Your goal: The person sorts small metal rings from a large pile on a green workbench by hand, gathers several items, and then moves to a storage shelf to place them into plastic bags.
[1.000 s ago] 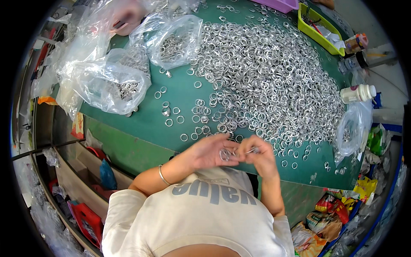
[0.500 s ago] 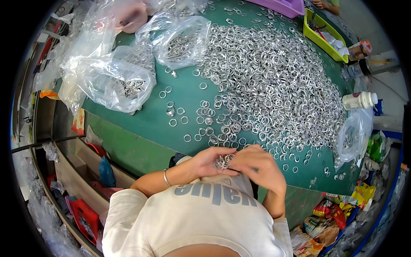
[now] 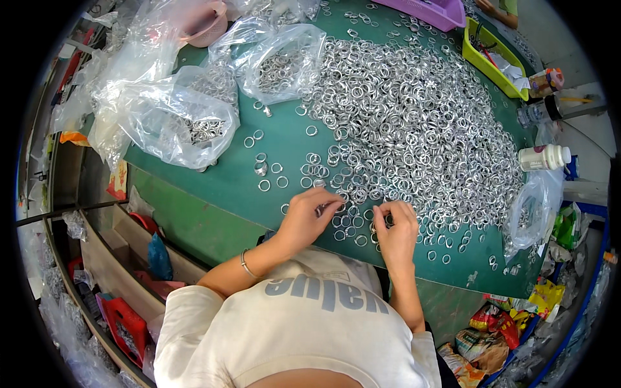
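Note:
A wide heap of silver-coloured rings covers much of the green table. My left hand is at the heap's near edge, its fingers curled around some rings that glint between thumb and palm. To its right, my right hand is closed over the table edge, with thumb and fingertips drawn together. Whatever its fingertips hold is too small to make out. Loose rings lie between the two hands. A few single rings are scattered left of the heap.
Clear plastic bags with rings stand at the far left beside a pink basket. A purple tray and a yellow-green basket sit at the far right. A white bottle is on the right edge. Another person's arm shows beyond.
My hands were together near my chest, the left cupping a small pile of rings. They have moved apart and forward to the table, the left going a little left.

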Demonstrator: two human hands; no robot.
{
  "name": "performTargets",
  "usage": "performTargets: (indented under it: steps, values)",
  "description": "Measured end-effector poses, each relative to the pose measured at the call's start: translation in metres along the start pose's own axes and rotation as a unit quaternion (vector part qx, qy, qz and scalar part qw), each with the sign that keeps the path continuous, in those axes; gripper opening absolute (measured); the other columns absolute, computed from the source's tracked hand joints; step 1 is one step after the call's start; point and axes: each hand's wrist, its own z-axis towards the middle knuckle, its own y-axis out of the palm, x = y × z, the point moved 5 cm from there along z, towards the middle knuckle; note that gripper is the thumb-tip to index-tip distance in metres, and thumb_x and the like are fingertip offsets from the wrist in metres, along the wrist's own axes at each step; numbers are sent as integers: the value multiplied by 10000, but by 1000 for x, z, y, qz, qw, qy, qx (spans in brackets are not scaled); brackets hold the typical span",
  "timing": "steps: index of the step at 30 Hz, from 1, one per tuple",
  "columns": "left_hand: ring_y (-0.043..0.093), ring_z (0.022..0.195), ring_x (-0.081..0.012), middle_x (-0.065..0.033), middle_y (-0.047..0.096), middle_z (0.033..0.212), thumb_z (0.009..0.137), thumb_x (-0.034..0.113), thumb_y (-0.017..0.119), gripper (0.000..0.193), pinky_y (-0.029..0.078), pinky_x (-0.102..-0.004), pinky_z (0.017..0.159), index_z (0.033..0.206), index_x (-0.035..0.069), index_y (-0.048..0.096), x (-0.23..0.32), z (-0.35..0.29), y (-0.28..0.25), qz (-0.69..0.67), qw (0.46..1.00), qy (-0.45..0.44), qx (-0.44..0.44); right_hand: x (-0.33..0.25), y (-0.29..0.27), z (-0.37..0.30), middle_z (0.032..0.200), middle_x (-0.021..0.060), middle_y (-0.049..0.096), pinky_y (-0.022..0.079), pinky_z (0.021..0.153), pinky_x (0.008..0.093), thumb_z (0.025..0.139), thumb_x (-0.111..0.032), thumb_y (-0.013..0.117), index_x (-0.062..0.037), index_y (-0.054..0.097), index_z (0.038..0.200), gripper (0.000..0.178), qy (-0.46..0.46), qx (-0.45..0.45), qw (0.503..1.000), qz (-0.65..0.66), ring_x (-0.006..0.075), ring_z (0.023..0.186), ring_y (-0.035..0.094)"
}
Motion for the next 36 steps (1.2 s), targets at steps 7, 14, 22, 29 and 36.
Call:
performTargets:
  steps: [7,14,22,29,36]
  values:
    - [559,574,-289,-78,556,716,742,134,645,114,447,-377,514,838,72,644,9,26,16,235,969,67,-35,-13,19,-1,682,82,540,392,607,345,666,-74,688,-34,572,700,128,-41,-22,998,-32,242,662,516]
    - [570,597,-302,-84,555,732,749,146,611,73,463,-397,521,752,73,613,7,37,19,328,936,69,-103,49,-29,-14,904,114,593,433,606,265,755,91,504,-7,528,991,257,206,-26,792,574,162,674,540]
    - [576,617,-298,-81,564,766,741,177,636,134,466,-392,541,807,64,604,10,35,28,360,916,95,-147,49,-49,-29,637,1,434,326,518,241,798,-36,599,-27,628,873,80,183,-53,953,234,77,559,399]
    - [527,501,-212,-66,575,712,794,130,576,91,398,-301,440,814,44,556,6,40,14,87,985,6,-150,41,-62,-31,653,99,519,379,486,312,710,20,622,-64,640,868,180,142,-4,990,10,220,502,491]
    - [354,394,-112,-213,545,694,846,232,428,264,270,-226,349,847,-24,492,6,17,31,-571,723,-195,-337,38,-50,-36,631,76,452,370,479,313,695,-33,669,-86,636,859,176,39,-21,995,-88,209,508,463]
